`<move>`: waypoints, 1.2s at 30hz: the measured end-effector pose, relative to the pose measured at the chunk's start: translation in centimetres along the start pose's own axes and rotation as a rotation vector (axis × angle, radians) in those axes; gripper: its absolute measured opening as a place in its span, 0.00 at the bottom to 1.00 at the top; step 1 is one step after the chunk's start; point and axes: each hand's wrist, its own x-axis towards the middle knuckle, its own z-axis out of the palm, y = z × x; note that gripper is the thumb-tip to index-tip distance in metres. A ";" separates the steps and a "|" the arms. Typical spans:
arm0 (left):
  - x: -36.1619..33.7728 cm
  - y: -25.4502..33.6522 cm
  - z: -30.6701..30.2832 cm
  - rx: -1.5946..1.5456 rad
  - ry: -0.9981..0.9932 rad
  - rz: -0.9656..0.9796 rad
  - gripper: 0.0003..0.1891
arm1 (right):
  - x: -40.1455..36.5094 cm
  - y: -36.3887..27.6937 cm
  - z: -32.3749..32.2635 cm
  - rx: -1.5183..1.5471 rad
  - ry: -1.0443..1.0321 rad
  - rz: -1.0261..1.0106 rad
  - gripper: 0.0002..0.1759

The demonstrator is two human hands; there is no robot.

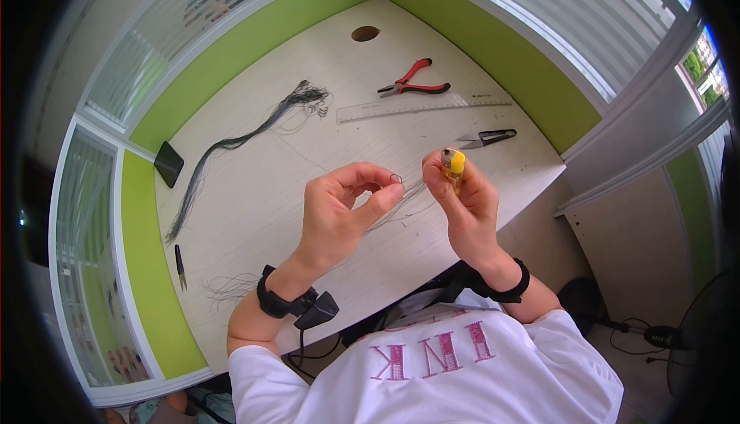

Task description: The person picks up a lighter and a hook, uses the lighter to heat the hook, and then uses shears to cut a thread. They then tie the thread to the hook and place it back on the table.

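Observation:
My left hand (343, 204) pinches a thin dark cord (396, 179) between thumb and forefinger, and a small loop of it stands up at the fingertips. In my right hand (470, 212) is a yellow lighter (456, 166), held upright with its metal top uncovered and the thumb along its side. The two hands are close together over the desk, a small gap between them. Loose grey strands (405, 206) stretch below and between the hands across the desk top.
A long bundle of dark cords (223, 144) lies on the left of the desk (254, 193). Red-handled pliers (412, 85), a clear ruler (424, 109) and black thread snips (493, 139) are beyond my hands. A phone-like black slab (169, 164) leans at the left partition; a dark pointed tool (180, 267) lies nearer.

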 end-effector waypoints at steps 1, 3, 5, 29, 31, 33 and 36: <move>0.0 0.1 0.0 -0.021 0.007 -0.023 0.08 | 0.2 -0.2 -0.1 -0.213 -0.015 -0.185 0.06; 0.0 0.0 -0.2 -0.057 -0.002 -0.055 0.08 | 0.5 -0.6 -0.1 -0.428 -0.027 -0.367 0.09; 0.1 -0.1 -0.3 -0.093 -0.010 -0.083 0.08 | 0.8 -1.0 0.1 -0.665 -0.030 -0.604 0.16; 0.0 0.0 -0.5 -0.094 -0.059 -0.058 0.08 | 0.4 -0.4 -0.7 -0.265 -0.173 -0.262 0.06; 0.0 -0.1 -0.5 -0.109 -0.075 -0.029 0.08 | 0.4 -0.9 -0.6 -0.298 -0.181 -0.252 0.05; 0.0 -0.1 -0.4 -0.101 -0.080 -0.029 0.08 | 0.5 -1.2 -0.6 -0.330 -0.187 -0.243 0.05; 0.0 0.0 -0.3 -0.078 -0.081 -0.027 0.07 | 0.5 -1.4 -0.6 -0.330 -0.207 -0.218 0.04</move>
